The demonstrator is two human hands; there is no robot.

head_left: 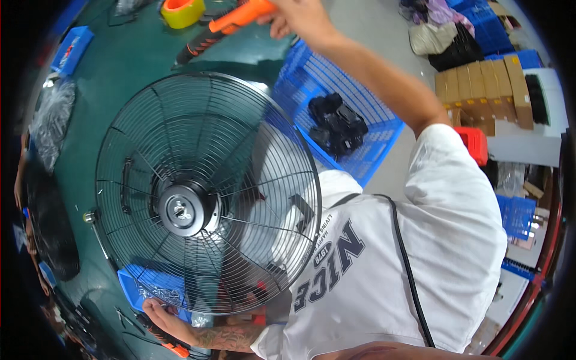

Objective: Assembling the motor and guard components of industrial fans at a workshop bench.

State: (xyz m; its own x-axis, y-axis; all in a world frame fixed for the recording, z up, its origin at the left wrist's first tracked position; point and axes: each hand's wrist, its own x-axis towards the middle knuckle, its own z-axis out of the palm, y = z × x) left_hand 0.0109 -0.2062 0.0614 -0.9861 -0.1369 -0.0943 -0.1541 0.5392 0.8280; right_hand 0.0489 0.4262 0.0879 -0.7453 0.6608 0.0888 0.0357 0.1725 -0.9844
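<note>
Gripped in my right hand (294,17) is an orange and black powered screwdriver (207,45), its dark tip pointing down and left beyond the fan. A large round fan guard (207,102) of black wire stands in front of my torso, with a black round hub (182,210) at its middle. At its lower edge, my left hand (167,318) is over the rim of a small blue bin (135,288) of screws (162,294). Its fingers are bent together; what they hold, if anything, is hidden. Beside that hand lies a second orange and black tool (174,347).
A blue basket (384,126) holding black plastic parts (338,126) stands right of the fan. Yellow tape (183,13) lies on the green table (138,42). Clear plastic bags (53,123) and a black rounded object (51,222) lie left. Cardboard boxes (480,87) stand far right.
</note>
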